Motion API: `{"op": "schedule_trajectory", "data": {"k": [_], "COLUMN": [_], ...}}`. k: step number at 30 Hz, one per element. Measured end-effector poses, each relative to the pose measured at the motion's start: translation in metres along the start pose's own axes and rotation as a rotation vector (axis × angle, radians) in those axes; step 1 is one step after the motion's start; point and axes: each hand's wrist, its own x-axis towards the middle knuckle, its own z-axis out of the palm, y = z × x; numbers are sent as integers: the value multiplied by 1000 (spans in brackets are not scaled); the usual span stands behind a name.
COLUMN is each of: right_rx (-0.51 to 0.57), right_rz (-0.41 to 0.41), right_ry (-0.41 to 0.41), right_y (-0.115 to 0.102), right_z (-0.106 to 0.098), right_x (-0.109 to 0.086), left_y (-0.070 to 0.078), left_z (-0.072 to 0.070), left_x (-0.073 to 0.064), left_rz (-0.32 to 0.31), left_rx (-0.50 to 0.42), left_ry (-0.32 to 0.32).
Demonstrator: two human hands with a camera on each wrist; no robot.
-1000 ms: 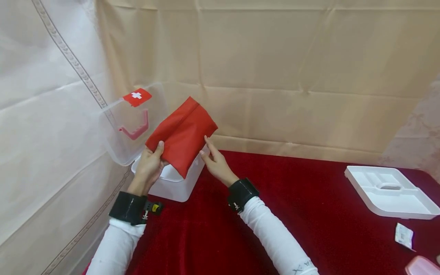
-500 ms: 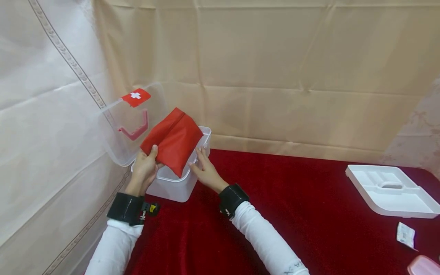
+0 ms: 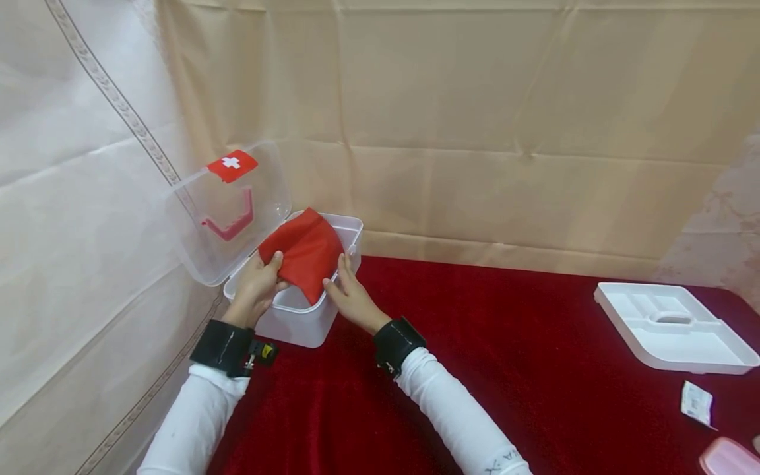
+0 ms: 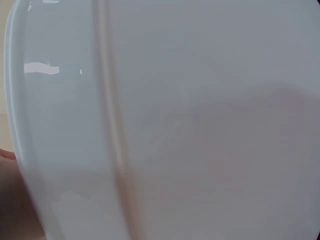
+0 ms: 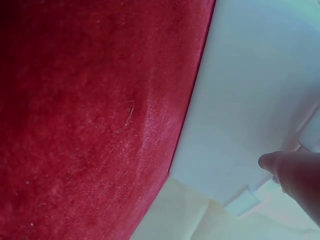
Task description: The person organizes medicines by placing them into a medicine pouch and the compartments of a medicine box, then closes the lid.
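A red fabric pouch [image 3: 310, 254] lies tilted in the mouth of a white plastic box [image 3: 291, 328], partly below its rim. My left hand [image 3: 254, 289] pinches the pouch's near left corner, thumb on top. At the right rim, my right hand [image 3: 354, 300] has its fingers extended, fingertips right at the pouch's edge. The box's clear lid [image 3: 198, 254] stands raised on the left, with a pink handle and a red white-cross label. In the left wrist view the box wall [image 4: 210, 125] fills most of the picture. A right-hand finger [image 5: 295, 172] shows beside the box in the right wrist view.
A white compartment tray [image 3: 683, 356] with a central grip sits at the right on the red cloth [image 3: 475, 330]. Near it are a small white packet [image 3: 696, 402] and a pink case [image 3: 730, 456], cut off by the frame. Draped fabric [image 3: 439, 132] rises behind.
The pouch has come down from above the box into its opening, the left hand still holding it. My right hand has moved left and down to the box's right rim.
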Motion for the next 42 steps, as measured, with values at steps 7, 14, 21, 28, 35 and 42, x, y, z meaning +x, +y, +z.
{"op": "schedule_trajectory", "data": {"k": [7, 14, 21, 28, 35, 42], "right_rx": [-10, 2, -6, -5, -34, -77], "right_rz": [17, 17, 9, -2, 2, -52], "right_ry": [1, -11, -15, -14, -1, 46], "right_y": [-2, -1, 0, 2, 2, 11], "right_z": [-1, -2, -2, -2, -4, -14], "right_x": [0, 0, 0, 0, -2, -7], "left_y": [0, 0, -9, -6, -2, -3], "left_z": [-8, -13, -12, -13, -16, -16], "left_x": [-2, -9, -11, -8, 1, 4], "left_rz": [39, 289, 473, 303, 178, 205], "left_rx": [82, 753, 1095, 1268, 1319, 1299], "left_ry": [-76, 173, 299, 124, -182, -166]}}
